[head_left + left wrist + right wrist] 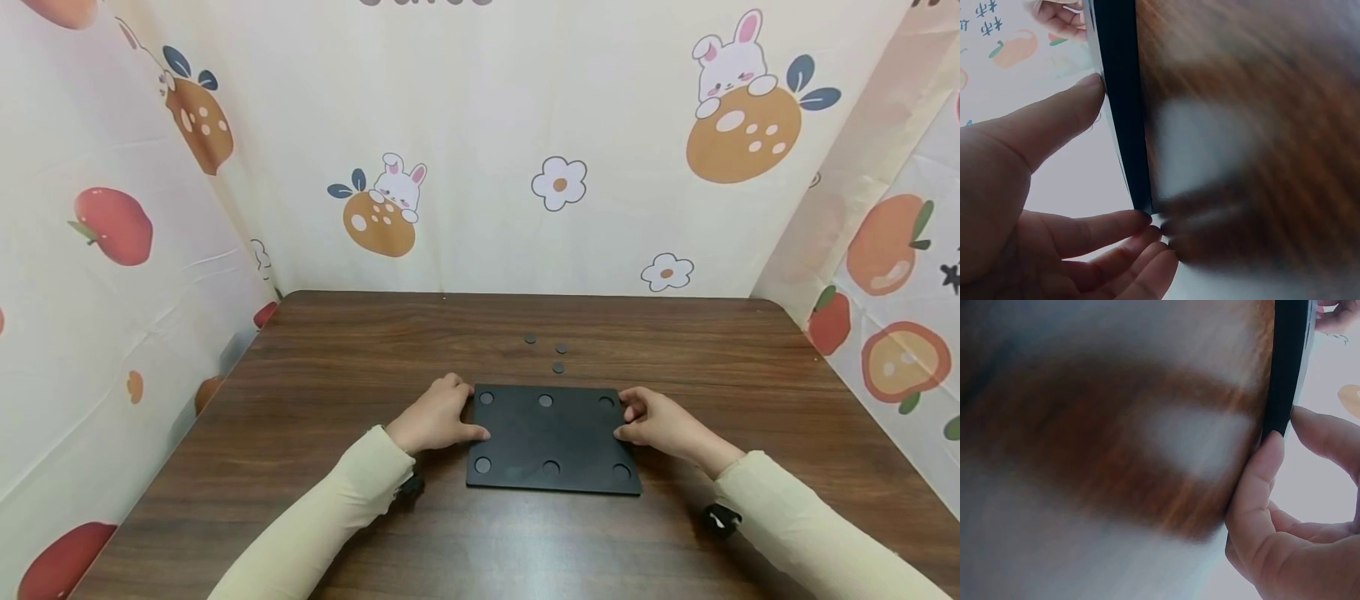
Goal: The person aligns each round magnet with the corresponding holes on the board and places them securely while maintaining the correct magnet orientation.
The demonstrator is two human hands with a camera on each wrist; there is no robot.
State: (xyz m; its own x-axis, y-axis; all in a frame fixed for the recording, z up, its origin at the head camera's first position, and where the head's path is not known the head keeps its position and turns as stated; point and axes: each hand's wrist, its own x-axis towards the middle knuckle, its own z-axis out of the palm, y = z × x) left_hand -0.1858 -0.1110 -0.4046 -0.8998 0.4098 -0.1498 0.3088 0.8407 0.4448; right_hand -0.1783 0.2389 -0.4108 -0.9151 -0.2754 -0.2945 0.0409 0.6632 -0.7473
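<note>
A thin black rectangular board [551,435] lies on the table in the head view, with several round recesses along its far and near edges. Three recesses look greyer than the others; whether discs fill them is hard to tell. My left hand [437,417] holds the board's left edge, thumb on the top face and fingers toward the far corner. At the right edge, my right hand [663,427] grips with thumb and bent forefinger. Both wrist views show the board's dark edge [1124,94] at the fingertips. Beyond the board lie three small dark discs [558,367].
The brown wood-grain table [360,350] has rounded far corners. A cream curtain [480,125] printed with rabbits, fruit and flowers hangs behind it and along both sides. Dark wrist devices [722,520] sit under the pale sleeves.
</note>
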